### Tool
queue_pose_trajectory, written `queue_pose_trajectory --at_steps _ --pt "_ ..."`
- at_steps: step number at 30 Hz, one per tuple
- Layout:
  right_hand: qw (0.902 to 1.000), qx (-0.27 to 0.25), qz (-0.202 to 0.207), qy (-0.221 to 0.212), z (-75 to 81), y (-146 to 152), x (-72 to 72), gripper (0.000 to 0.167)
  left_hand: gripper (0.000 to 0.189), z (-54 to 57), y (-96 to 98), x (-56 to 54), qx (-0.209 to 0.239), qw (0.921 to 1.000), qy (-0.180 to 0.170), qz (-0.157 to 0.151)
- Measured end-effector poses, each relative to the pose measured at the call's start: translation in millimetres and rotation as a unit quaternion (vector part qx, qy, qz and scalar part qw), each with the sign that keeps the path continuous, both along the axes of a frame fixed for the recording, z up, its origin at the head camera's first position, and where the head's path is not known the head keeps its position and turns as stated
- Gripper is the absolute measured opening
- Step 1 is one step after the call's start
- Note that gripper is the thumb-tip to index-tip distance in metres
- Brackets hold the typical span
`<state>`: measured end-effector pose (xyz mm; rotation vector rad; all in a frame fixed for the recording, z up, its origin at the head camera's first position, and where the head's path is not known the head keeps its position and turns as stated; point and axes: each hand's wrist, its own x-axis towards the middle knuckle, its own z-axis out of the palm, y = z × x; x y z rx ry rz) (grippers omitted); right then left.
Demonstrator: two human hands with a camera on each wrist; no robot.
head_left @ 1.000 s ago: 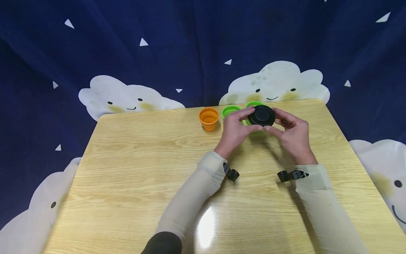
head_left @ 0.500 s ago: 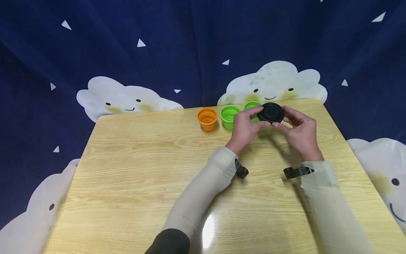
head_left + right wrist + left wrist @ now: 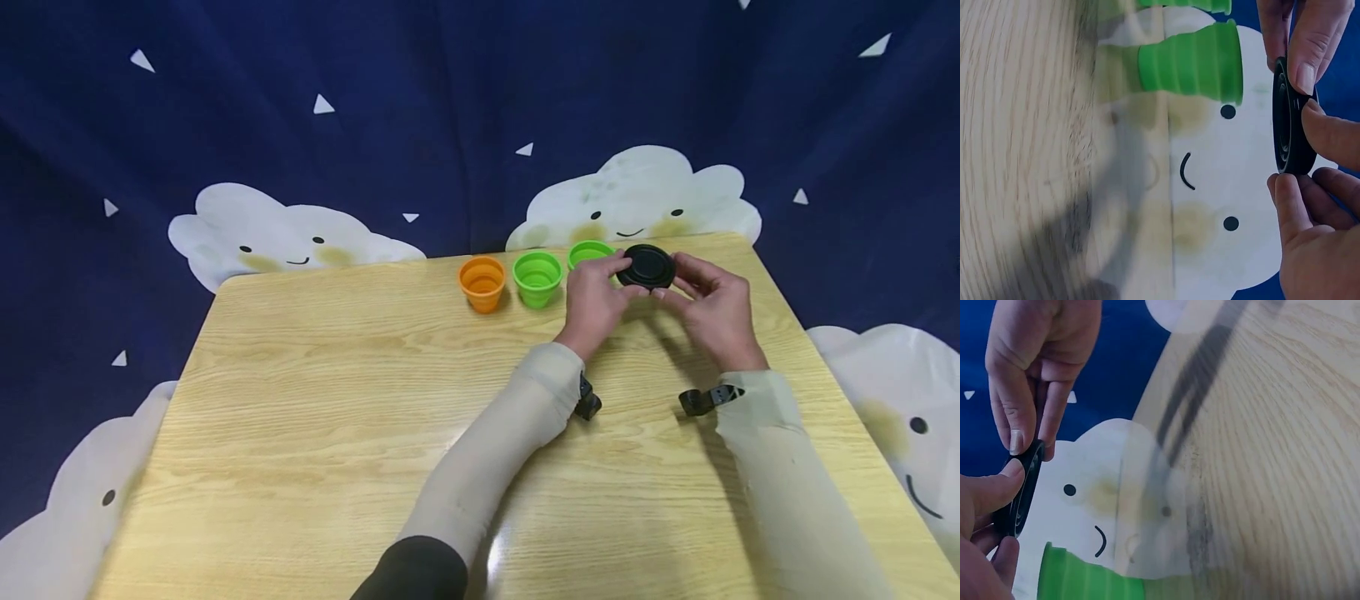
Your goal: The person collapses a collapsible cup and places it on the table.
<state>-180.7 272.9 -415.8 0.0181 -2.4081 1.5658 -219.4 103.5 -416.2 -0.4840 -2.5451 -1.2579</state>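
A black collapsible cup (image 3: 648,267), folded flat into a ringed disc, is held up above the far right part of the table. My left hand (image 3: 592,304) pinches its left edge between thumb and fingers; my right hand (image 3: 712,312) grips the opposite edge the same way. In the left wrist view the folded cup (image 3: 1020,490) appears edge-on, both thumbs near each other on its rim. The right wrist view shows concentric rings inside the black cup (image 3: 1285,119). Just left of it, a green cup (image 3: 588,252) stands partly hidden behind my left hand.
Another green cup (image 3: 537,279) and an orange cup (image 3: 482,285) stand upright and expanded in a row along the back edge of the wooden table (image 3: 315,400). Behind the table hangs a dark blue curtain (image 3: 360,150) with cloud prints.
Both hands have shifted right with the black cup, uncovering the middle green cup. The cup remains folded flat. The head view has turned slightly.
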Motion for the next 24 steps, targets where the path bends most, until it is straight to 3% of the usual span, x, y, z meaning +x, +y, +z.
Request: queue_pose_trajectory --at_steps 6,19,24 --pt "0.9999 0.003 0.002 -0.016 -3.8 8 -3.8 0.058 0.048 -5.5 9.3 -1.0 -0.049 0.9985 0.02 -0.011" --pt "0.9979 0.032 -0.008 -0.055 -4.4 21 -12.0 0.058 0.036 -5.1 22.7 -0.5 -0.102 0.9943 -0.001 -0.033" --pt "0.9963 0.042 -0.011 -0.074 -4.3 30 -14.4 0.058 0.037 -4.8 28.7 -3.6 -0.109 0.9923 -0.009 -0.058"
